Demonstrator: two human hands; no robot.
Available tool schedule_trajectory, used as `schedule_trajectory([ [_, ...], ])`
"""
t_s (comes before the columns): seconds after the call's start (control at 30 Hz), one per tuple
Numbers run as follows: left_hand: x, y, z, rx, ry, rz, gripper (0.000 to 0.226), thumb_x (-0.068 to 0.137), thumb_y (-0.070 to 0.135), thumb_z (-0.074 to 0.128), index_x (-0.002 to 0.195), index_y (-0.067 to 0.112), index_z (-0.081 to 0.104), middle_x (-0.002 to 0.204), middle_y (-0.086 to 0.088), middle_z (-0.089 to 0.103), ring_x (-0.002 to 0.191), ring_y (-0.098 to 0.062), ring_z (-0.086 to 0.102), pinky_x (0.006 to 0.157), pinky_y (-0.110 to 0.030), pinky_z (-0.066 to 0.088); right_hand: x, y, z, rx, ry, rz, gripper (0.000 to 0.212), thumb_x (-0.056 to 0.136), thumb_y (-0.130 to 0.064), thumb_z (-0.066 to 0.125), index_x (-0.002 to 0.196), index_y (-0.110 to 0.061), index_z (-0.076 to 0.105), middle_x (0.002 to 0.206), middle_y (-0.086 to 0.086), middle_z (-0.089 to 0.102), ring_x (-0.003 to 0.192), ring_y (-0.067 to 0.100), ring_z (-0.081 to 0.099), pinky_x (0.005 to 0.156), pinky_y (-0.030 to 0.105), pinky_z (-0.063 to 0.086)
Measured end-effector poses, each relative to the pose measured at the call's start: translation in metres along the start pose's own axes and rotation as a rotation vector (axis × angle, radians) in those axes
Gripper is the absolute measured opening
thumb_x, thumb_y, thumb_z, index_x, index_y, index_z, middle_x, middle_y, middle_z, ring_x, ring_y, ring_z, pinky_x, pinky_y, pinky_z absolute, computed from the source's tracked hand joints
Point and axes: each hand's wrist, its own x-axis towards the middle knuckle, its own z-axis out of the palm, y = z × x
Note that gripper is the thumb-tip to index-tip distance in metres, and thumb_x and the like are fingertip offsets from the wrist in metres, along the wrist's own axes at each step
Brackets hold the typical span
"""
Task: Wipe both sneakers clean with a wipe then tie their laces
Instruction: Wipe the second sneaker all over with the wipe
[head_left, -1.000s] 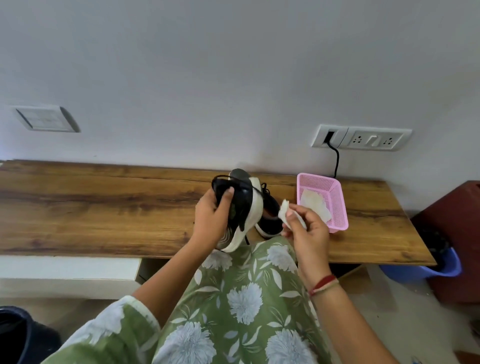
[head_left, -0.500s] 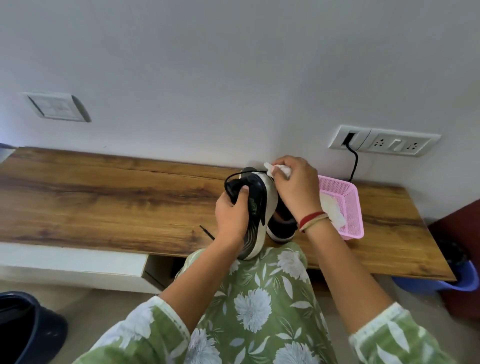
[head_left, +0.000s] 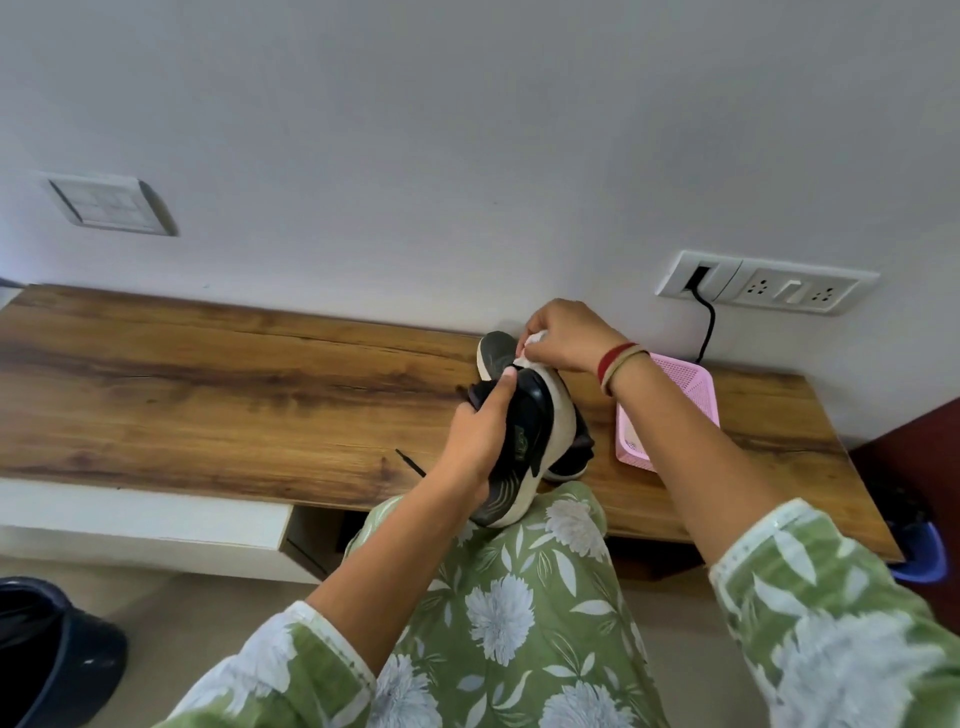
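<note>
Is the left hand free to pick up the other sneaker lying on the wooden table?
Probably not. The left hand grips the raised black, white-soled sneaker, and the other black sneaker lies on the wooden table behind it, largely blocked.

2nd sneaker (head_left: 577, 453) mostly behind held sneaker (head_left: 537, 415), wipe (head_left: 535, 341) nearly hidden in R hand (head_left: 566, 338)

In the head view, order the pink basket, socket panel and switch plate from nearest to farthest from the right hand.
1. Pink basket, just right of the right hand.
2. Socket panel, on the wall, farther right.
3. Switch plate, far left.
</note>
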Motion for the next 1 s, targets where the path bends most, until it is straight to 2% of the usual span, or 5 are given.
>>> schedule_trajectory([
  [0.37, -0.001, -0.001, 0.004, -0.089, 0.134, 0.133, 0.02, 0.095, 0.023, 0.057, 0.077, 0.016, 0.054, 0.078, -0.007, 0.062, 0.078, -0.025, 0.063, 0.081, -0.042, 0.053, -0.045, 0.005, 0.043, -0.059, 0.447, -0.097, 0.022, 0.094, -0.017, 0.048, 0.102, -0.009, 0.066, 0.101, 0.012, 0.055, 0.093, 0.026, 0.054, 0.075, 0.027, 0.037],
  [0.47, 0.0, -0.003, 0.004, -0.104, 0.167, 0.111, 0.016, 0.094, 0.025, 0.058, 0.083, 0.014, 0.053, 0.085, -0.011, 0.063, 0.082, -0.025, 0.064, 0.085, -0.045, 0.053, -0.059, 0.006, 0.058, -0.077, 0.576, -0.145, 0.017, 0.091, -0.011, 0.051, 0.099, -0.006, 0.066, 0.093, 0.012, 0.054, 0.086, 0.027, 0.053, 0.072, 0.034, 0.043],
  [0.7, 0.006, -0.01, 0.005, -0.135, 0.168, 0.08, 0.027, 0.091, 0.03, 0.062, 0.104, 0.008, 0.055, 0.103, -0.017, 0.065, 0.094, -0.03, 0.066, 0.088, -0.049, 0.053, -0.082, 0.024, 0.093, -0.01, 0.797, -0.213, 0.029, 0.089, -0.013, 0.041, 0.104, -0.004, 0.065, 0.088, 0.012, 0.055, 0.081, 0.026, 0.055, 0.068, 0.028, 0.047],
  [0.83, 0.003, -0.009, 0.007, -0.144, 0.168, 0.084, 0.017, 0.094, 0.025, 0.058, 0.082, 0.016, 0.052, 0.084, -0.008, 0.062, 0.085, -0.027, 0.064, 0.087, -0.046, 0.054, -0.094, 0.032, 0.109, 0.002, 0.797, -0.22, 0.03, 0.09, -0.009, 0.043, 0.11, -0.005, 0.064, 0.089, 0.009, 0.056, 0.081, 0.02, 0.054, 0.072, 0.027, 0.048],
  [1.0, 0.007, 0.0, -0.001, -0.081, 0.203, 0.133, 0.018, 0.095, 0.031, 0.056, 0.089, 0.014, 0.053, 0.087, -0.005, 0.059, 0.083, -0.021, 0.059, 0.085, -0.039, 0.05, -0.1, 0.014, 0.081, 0.225, 0.693, -0.149, 0.024, 0.082, 0.0, 0.061, 0.102, -0.012, 0.069, 0.088, -0.001, 0.055, 0.076, 0.01, 0.049, 0.071, 0.024, 0.05],
])
